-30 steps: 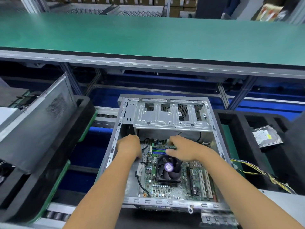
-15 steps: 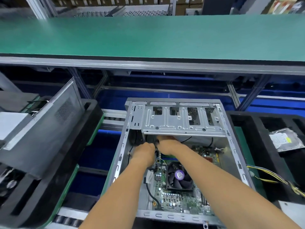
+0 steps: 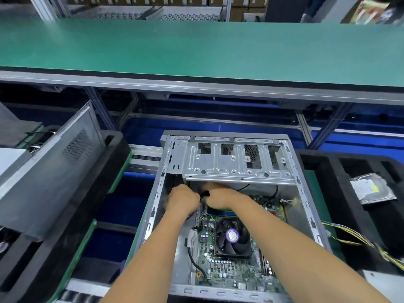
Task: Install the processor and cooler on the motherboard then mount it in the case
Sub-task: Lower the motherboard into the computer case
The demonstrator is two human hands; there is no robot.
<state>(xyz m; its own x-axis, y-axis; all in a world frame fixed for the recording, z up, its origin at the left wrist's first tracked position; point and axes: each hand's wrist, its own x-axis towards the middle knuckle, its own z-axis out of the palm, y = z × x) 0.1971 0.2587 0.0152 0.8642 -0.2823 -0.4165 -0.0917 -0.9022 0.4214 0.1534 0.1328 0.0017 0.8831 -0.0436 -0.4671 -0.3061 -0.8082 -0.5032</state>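
Observation:
An open grey metal case (image 3: 306, 200) lies flat in front of me. The green motherboard (image 3: 229, 272) sits inside it, with a black cooler fan (image 3: 232, 237) carrying a purple label. Both hands reach deep into the case, just under the silver drive cage (image 3: 229, 165). My left hand (image 3: 182, 201) is curled by the case's left wall; what its fingers hold is hidden. My right hand (image 3: 220, 197) grips a small black connector (image 3: 204, 194) between the two hands. The board's far edge is hidden behind the hands.
A black foam tray (image 3: 323, 171) on the right holds a bagged hard drive (image 3: 371, 189); yellow and black wires (image 3: 360, 241) trail beside the case. At left, another grey case (image 3: 50, 171) leans in a black tray. A green conveyor shelf (image 3: 196, 47) runs across above.
Both hands moved from the memory slots near the cooler farther back under the drive cage and came together around a black connector. The view shifted so the case sits more to the right.

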